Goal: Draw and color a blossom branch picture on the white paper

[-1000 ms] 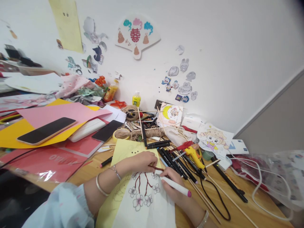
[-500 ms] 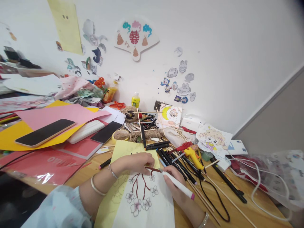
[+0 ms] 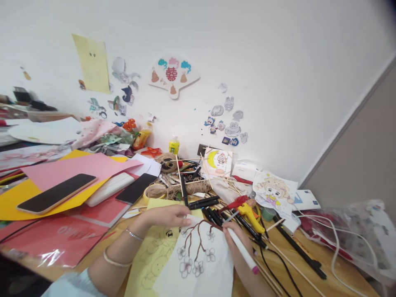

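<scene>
While a cluttered wooden table (image 3: 309, 284) spreads across the view, the biggest loose things on it are a pink sheet (image 3: 77, 165) over a yellow sheet (image 3: 12, 202), with a dark phone (image 3: 55, 198) lying on them. Nearer the person, a white paper (image 3: 201, 268) bearing a brown branch and blossoms rests on a pale yellow paper (image 3: 148, 264). A left hand (image 3: 168, 215) lies flat on the white paper's top edge, fingers stretched out, pressing it down. A right hand (image 3: 238, 251) pinches a white marker (image 3: 243, 255) with a pink end, its tip on the branch. Black pens (image 3: 216, 214) and a yellow glue gun (image 3: 252, 212) lie just beside.
</scene>
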